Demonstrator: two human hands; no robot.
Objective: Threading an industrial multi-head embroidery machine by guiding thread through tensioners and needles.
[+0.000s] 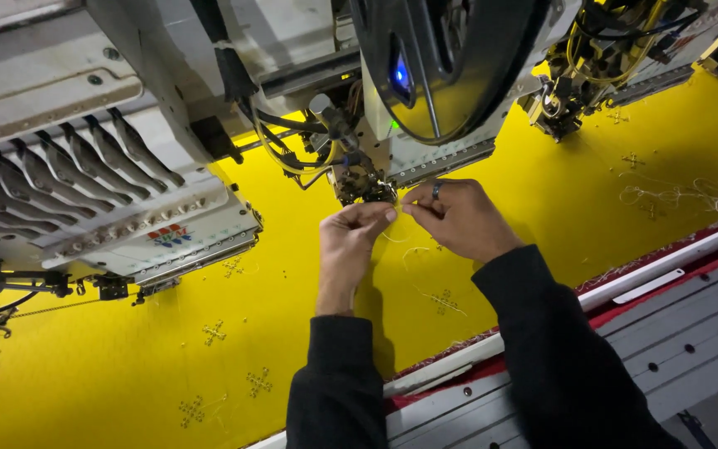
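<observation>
- Thread (398,209), thin and pale, is just below needle head (365,185), pinched by my left hand (351,241) and right hand (457,218).
- Threading seems in hand; next I must guide its end finely.

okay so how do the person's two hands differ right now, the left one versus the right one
The left hand rises straight up from its sleeve, bare of jewellery; the right hand comes in slanted from the lower right and wears a dark ring. Both have pinched fingertips that meet just below the needle assembly, above the yellow fabric, and both have black sleeves.
</observation>
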